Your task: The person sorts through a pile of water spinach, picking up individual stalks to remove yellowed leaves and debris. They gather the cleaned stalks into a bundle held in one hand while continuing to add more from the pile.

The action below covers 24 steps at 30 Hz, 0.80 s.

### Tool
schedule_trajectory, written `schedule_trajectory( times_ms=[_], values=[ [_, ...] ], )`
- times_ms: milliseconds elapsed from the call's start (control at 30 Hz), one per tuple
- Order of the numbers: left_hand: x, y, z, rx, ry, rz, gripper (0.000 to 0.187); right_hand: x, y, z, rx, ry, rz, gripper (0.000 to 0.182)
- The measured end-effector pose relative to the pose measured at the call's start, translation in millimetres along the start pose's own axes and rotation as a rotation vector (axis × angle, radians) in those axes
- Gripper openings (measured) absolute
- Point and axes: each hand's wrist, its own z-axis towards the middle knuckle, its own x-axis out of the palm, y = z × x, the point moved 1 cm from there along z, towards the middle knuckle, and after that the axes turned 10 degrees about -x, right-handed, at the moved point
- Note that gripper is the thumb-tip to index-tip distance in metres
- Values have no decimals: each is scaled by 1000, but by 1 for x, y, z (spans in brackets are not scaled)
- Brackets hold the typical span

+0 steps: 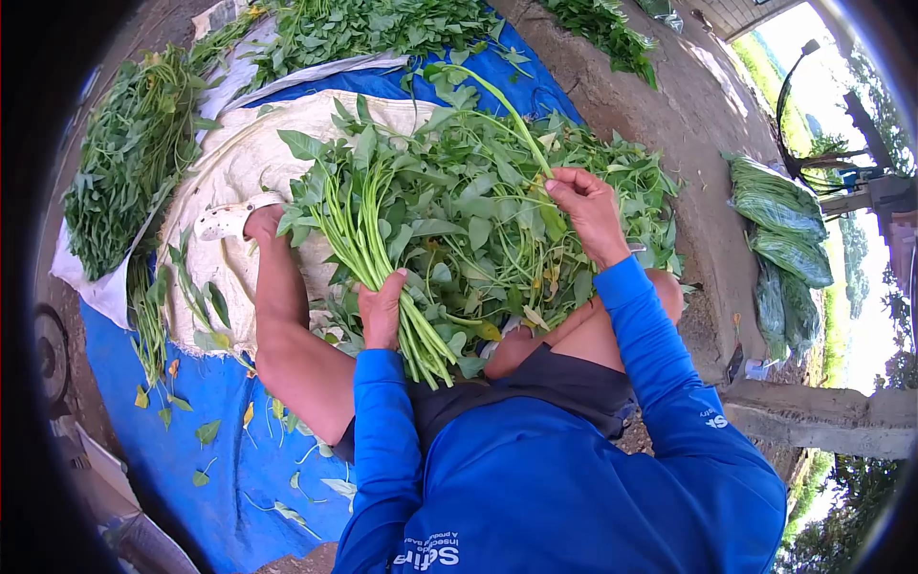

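Note:
My left hand (382,308) is closed around a bunch of water spinach (361,230). Its pale green stems run down past my fist toward my lap, and its leaves point away from me. Between the thumb and fingers of my right hand (585,212) is a single long water spinach stem (512,110), which arches up and to the left. A wide pile of loose leafy greens (497,230) lies between my legs, behind and beneath the held bunch. Some yellowed leaves show among the green ones.
A cream woven sack (234,163) and a blue tarp (191,383) with scattered leaves lie under me. More bundled greens (134,163) rest at the left, and another heap (373,33) is at the back. Bagged greens (779,215) stand along the right side, near a concrete post (813,416).

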Motion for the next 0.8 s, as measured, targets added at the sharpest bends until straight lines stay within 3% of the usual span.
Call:
schedule_trajectory(
  times_ms=[233, 333, 400, 467, 567, 700, 733, 800],
  values=[
    [16, 8, 4, -8, 62, -57, 39, 53, 4, -11, -298, -126, -381, 29],
    [17, 28, 13, -82, 108, -101, 39, 99, -13, -32, -186, 21, -378, 31],
    [27, 44, 20, -136, 131, -277, 38, 135, -37, -63, -132, 294, -433, 34],
    [22, 77, 41, -269, 211, -380, 35, 157, -66, -91, -15, 455, -469, 37],
    [22, 77, 26, -503, 293, -497, 39, 163, -78, -108, 40, 521, -508, 39],
    [19, 106, 41, -361, 192, -495, 49, 170, -94, -121, 4, 488, -538, 37],
    [32, 85, 20, -205, 25, -444, 53, 173, -101, -121, -37, 553, -583, 35],
    [35, 77, 15, -186, 43, -358, 49, 174, -104, -134, -46, 617, -566, 36]
  ],
)
